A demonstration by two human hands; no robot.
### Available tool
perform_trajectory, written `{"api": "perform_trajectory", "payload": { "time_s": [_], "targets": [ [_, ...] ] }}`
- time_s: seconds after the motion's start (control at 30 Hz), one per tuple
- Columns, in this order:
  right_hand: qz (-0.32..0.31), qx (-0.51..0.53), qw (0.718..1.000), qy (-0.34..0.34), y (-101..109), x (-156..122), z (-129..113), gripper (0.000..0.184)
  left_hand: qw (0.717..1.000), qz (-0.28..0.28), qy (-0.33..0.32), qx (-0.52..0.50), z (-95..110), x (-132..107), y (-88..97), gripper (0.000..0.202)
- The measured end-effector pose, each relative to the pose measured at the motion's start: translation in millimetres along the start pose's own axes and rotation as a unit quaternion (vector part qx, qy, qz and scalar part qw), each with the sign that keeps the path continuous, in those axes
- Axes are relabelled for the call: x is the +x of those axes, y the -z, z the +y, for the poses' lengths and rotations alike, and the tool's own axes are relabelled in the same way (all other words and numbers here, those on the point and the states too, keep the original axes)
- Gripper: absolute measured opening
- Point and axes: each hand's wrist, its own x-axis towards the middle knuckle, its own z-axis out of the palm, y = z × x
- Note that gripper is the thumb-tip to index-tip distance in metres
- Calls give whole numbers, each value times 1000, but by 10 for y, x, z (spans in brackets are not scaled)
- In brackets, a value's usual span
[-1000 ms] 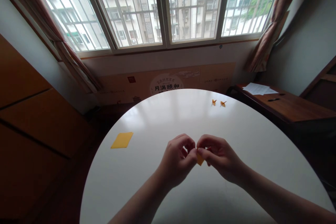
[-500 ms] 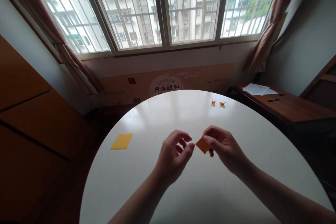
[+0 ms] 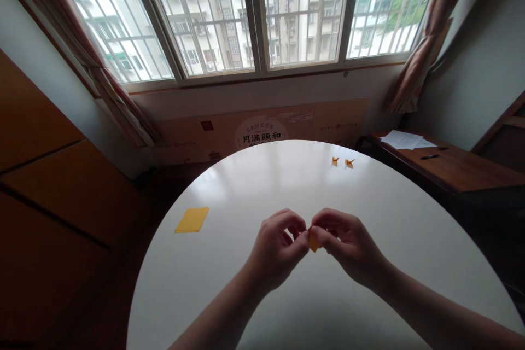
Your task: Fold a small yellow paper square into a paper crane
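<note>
A small folded piece of orange paper (image 3: 314, 243) is held above the white table between my two hands, mostly covered by the fingers. My left hand (image 3: 283, 243) pinches its left edge between thumb and forefinger. From the other side, my right hand (image 3: 342, 235) grips it with thumb and fingers. On the table to the left lies a stack of square yellow paper (image 3: 192, 220). Two small folded paper cranes, a left one (image 3: 335, 161) and a right one (image 3: 349, 163), stand near the far edge.
The round white table (image 3: 229, 186) fills the middle of the view. Beyond its right side is a wooden desk (image 3: 463, 167) with paper sheets (image 3: 406, 139) and a dark pen-like object (image 3: 430, 157). An orange-brown cabinet (image 3: 61, 202) stands at left.
My left hand has come right and its fingers have closed on the folded paper. My right hand has shifted slightly, and the paper is turned so that less of it shows.
</note>
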Motion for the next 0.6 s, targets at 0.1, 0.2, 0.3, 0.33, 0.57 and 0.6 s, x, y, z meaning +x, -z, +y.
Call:
{"api": "perform_trajectory", "payload": {
  "time_s": [0.1,0.2,0.3,0.33,0.57,0.6],
  "targets": [
    [18,18,1000,-6,15,7,33,15,1000,-2,13,-5,-5,7,1,8],
    [13,45,999,-27,40,22,71,17,1000,0,29,-10,1,17,3,8],
    [51,68,996,-34,104,66,117,18,998,9,55,-20,2,30,20,8],
    [72,76,994,-32,131,88,132,18,998,13,64,-27,-1,34,29,8],
    [-21,35,997,-67,136,135,127,18,998,54,36,-20,-29,38,56,14],
    [-35,28,997,-66,113,121,111,18,999,43,28,-8,-29,35,49,15]
  ]
}}
